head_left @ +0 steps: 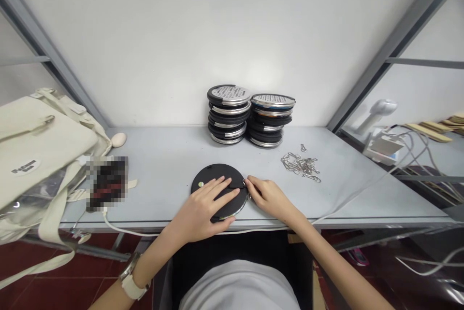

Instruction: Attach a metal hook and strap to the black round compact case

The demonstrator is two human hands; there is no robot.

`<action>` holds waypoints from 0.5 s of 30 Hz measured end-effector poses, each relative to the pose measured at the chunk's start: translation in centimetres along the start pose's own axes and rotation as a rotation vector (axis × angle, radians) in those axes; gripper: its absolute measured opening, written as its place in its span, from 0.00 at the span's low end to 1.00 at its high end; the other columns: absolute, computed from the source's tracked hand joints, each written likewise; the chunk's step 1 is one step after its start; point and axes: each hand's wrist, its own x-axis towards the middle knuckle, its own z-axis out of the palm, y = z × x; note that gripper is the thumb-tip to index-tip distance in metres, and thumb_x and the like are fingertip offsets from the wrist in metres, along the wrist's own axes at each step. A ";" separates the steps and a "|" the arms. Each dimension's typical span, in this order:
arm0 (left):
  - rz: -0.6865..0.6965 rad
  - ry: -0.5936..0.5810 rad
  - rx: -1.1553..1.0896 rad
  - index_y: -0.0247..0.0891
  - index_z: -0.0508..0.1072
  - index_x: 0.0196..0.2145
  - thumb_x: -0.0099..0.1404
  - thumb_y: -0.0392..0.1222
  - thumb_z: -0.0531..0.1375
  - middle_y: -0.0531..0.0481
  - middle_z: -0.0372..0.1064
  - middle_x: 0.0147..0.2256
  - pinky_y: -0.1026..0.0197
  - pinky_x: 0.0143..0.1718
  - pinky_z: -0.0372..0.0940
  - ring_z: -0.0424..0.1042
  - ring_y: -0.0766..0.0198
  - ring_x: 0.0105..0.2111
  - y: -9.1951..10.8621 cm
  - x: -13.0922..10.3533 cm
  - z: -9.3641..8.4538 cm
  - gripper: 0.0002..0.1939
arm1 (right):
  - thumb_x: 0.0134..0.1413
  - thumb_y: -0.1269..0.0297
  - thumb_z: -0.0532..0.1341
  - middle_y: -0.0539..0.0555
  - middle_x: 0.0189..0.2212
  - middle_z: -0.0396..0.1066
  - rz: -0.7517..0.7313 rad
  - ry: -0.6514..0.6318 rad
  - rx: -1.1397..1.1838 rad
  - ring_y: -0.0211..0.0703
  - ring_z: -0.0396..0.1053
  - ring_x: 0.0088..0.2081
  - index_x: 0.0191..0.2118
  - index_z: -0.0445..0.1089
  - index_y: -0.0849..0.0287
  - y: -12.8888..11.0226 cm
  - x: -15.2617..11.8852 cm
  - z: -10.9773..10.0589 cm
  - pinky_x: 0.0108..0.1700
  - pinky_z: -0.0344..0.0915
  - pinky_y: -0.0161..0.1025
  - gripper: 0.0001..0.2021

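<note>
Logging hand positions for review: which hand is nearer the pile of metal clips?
Right. The right hand is at the right edge of the black disc, to the left of the pile of metal clips. The left hand lies over the disc, farther left.

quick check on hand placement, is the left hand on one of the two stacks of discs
No, the left hand rests on the separate black disc in front.

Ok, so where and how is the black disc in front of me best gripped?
Probably by its far-left rim, coming from the left: the black disc lies flat on the table and that edge looks uncovered, while the left hand spreads over its top and the right hand is at its right edge.
</note>
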 end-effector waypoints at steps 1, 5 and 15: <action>0.001 0.001 0.000 0.44 0.56 0.62 0.64 0.46 0.57 0.49 0.49 0.64 0.49 0.62 0.52 0.50 0.55 0.63 0.0 0.0 0.0 0.30 | 0.67 0.61 0.43 0.47 0.19 0.57 -0.002 0.001 -0.002 0.37 0.57 0.20 0.28 0.55 0.55 0.0 0.0 0.0 0.27 0.50 0.33 0.14; 0.001 -0.002 0.003 0.44 0.56 0.62 0.64 0.46 0.56 0.49 0.49 0.64 0.49 0.62 0.52 0.50 0.55 0.63 0.0 0.0 0.0 0.29 | 0.67 0.62 0.43 0.46 0.19 0.57 -0.010 0.000 -0.012 0.37 0.57 0.20 0.28 0.54 0.56 0.0 0.0 0.0 0.27 0.50 0.33 0.14; 0.016 -0.005 0.033 0.44 0.56 0.62 0.66 0.48 0.54 0.48 0.50 0.64 0.48 0.61 0.53 0.50 0.55 0.63 0.0 0.0 -0.1 0.28 | 0.67 0.64 0.43 0.47 0.20 0.61 -0.042 -0.003 -0.130 0.37 0.60 0.20 0.30 0.56 0.57 0.3 0.1 0.3 0.27 0.48 0.34 0.13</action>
